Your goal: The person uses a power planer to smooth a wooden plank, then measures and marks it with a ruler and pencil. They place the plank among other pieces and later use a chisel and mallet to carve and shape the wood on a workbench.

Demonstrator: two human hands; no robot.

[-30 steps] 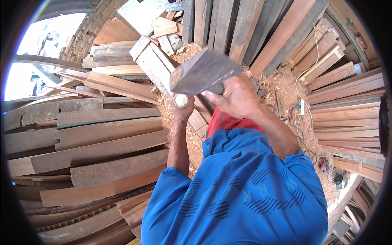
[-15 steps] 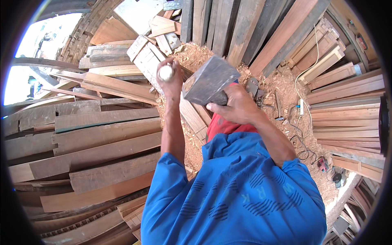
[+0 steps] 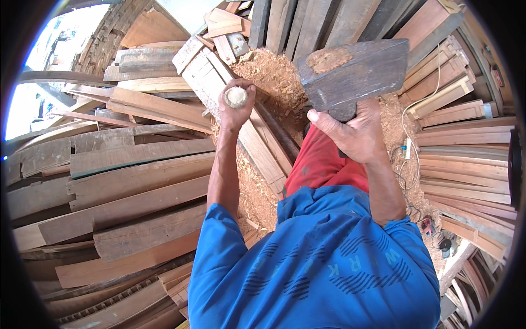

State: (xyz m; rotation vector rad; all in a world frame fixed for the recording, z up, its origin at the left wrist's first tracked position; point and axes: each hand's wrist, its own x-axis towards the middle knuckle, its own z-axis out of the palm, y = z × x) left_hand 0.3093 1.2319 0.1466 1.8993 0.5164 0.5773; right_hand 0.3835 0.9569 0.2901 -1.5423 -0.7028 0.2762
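Observation:
My left hand (image 3: 234, 116) is closed around an upright chisel (image 3: 236, 97). Only the round, pale, battered end of its handle shows; the blade is hidden beneath my fist. Under that hand lies a long light wooden workpiece (image 3: 262, 143), running from the upper left down toward my legs. My right hand (image 3: 361, 134) grips the handle of a big dark wooden mallet (image 3: 364, 74). The block-shaped head is raised to the right of the chisel, apart from it, and one face has a worn, lighter patch.
Stacked planks (image 3: 142, 164) fill the left side. Dark beams (image 3: 307, 27) lean at the back, and more boards (image 3: 466, 164) are piled at the right. Wood shavings (image 3: 271, 68) cover the floor. A pale cable (image 3: 406, 118) runs down the right, near a power strip (image 3: 407, 149).
The mallet has swung to the right and farther up, away from the chisel, and its head has turned. My left hand with the chisel sits slightly farther right in view.

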